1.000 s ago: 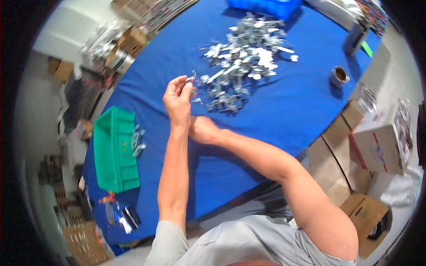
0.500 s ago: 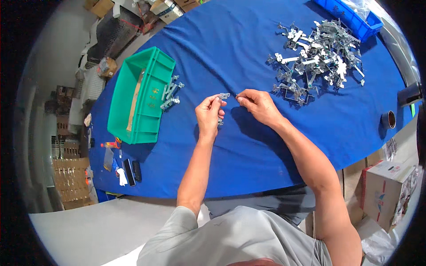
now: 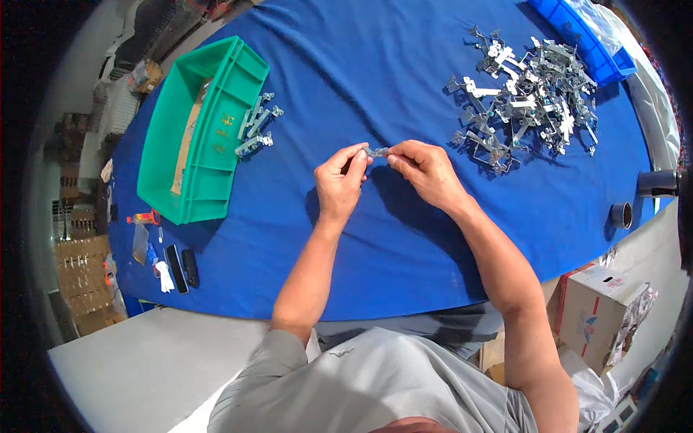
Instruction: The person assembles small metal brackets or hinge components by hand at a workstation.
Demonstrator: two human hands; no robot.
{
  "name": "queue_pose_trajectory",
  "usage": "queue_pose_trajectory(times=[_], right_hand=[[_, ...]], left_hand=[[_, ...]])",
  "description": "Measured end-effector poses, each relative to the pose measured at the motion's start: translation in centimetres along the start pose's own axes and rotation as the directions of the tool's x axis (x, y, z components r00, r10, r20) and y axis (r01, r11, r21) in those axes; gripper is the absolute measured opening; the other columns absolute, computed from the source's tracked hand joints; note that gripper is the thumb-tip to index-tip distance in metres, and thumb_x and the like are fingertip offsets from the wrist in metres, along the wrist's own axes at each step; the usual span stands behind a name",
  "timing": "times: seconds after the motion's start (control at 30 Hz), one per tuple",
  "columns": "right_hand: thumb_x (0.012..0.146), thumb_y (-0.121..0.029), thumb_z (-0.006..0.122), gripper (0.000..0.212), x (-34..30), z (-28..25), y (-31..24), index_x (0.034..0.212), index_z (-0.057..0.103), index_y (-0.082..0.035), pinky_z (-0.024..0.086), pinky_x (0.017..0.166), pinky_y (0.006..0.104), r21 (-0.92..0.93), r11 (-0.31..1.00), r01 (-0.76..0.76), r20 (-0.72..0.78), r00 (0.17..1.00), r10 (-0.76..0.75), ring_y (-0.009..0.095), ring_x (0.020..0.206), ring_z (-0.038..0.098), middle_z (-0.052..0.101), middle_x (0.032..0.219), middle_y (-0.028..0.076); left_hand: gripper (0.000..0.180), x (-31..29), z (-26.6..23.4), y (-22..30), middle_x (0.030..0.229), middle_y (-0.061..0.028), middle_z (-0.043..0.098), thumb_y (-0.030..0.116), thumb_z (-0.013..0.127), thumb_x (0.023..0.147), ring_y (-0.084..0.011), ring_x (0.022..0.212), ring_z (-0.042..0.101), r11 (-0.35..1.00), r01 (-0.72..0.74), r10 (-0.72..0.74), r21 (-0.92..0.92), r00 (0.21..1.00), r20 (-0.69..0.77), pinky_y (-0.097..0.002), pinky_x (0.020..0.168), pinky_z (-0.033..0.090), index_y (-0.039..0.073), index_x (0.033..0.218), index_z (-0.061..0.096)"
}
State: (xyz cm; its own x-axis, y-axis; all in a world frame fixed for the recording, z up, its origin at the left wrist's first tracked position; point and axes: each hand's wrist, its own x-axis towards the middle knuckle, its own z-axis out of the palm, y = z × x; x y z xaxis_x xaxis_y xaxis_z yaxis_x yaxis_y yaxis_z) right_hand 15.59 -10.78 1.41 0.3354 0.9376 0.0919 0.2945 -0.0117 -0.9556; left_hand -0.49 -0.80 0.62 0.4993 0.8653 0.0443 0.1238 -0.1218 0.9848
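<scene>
Presently, both my hands are occupied with one small metal part (image 3: 376,152), held up over the blue cloth (image 3: 346,79) ahead of my chest. My left hand (image 3: 341,186) grasps its left end between thumb and forefinger, the other fingers curled inward. My right hand (image 3: 432,175) pinches its right end, likewise with thumb and forefinger. The part bridges the short gap between my fingertips; its finer detail is too small to read.

Positions take the part as dial centre, twelve being straight ahead. Between two and three o'clock, well apart from my right hand, lies a tangled pile (image 3: 534,103) of metal pieces. Past it, at two, stands a blue bin (image 3: 603,63). Toward nine stands a green crate (image 3: 213,177), open-topped, a brown strip (image 3: 189,144) inside. Several loose pieces (image 3: 254,126) lie just beside the crate, on the side nearer my left hand. Between three and four sits a cup (image 3: 621,215); near it, at three, is a dark cylinder (image 3: 658,183). Around eight lies a black slab (image 3: 175,269).
</scene>
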Motion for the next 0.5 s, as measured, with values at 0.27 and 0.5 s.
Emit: queue_pose_trajectory(times=[0.27,0.5], right_hand=[[0.094,-0.011,0.066,0.015,-0.1,-0.1,-0.1,0.103,0.07,0.0,0.045,0.06,0.033,-0.042,0.997,-0.062,0.028,0.998,0.063,0.016,0.067,0.058,0.063,0.077,0.01],[0.098,-0.011,0.061,0.015,-0.1,-0.1,-0.4,0.107,0.068,-0.002,0.048,0.06,0.0259,0.023,0.977,-0.21,0.073,0.976,0.208,0.01,0.065,0.058,0.062,0.075,0.004]], left_hand=[[0.02,0.5,-0.4,-0.2,0.086,-0.0026,0.069,0.005,0.066,0.093,-0.0055,0.068,0.058,0.968,-0.243,0.242,0.068,0.97,0.012,-0.0201,0.058,0.046,0.002,0.111,0.074],[0.021,0.7,-0.9,0.2,0.084,-0.0053,0.067,0.005,0.072,0.088,-0.0095,0.071,0.058,0.927,-0.364,0.357,0.095,0.931,0.077,-0.0245,0.062,0.045,0.002,0.108,0.075]])
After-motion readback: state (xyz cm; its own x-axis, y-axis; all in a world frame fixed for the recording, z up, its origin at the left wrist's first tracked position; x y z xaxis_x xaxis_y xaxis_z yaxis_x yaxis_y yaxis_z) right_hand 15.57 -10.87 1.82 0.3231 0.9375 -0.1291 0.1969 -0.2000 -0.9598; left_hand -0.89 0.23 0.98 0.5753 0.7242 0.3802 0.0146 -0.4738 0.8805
